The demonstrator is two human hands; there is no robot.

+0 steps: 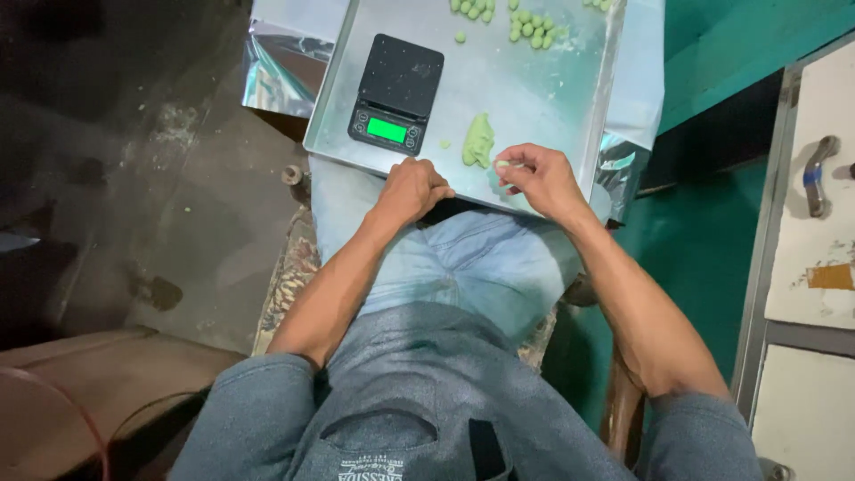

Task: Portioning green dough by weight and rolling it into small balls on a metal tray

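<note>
The right hand (541, 178) pinches a small pale dough bit (502, 165) between fingertips, just beside the green dough lump (478, 141) on the tray (570, 107). The left hand (411, 187) rests curled, empty, at the tray's edge. The dough looks soft, light and probably sticky, best taken by gentle fingertip pinches.

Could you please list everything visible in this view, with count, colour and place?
metal tray: one, silver, on the person's lap
digital scale: one, black with a lit green display, left part of the tray
dough lump: one, pale green, near edge of the tray
dough balls: many, pale green, far end of the tray
cabinet: one, white, right edge
left hand: one, fist resting on the tray's near edge
right hand: one, pinching a small dough piece
</note>
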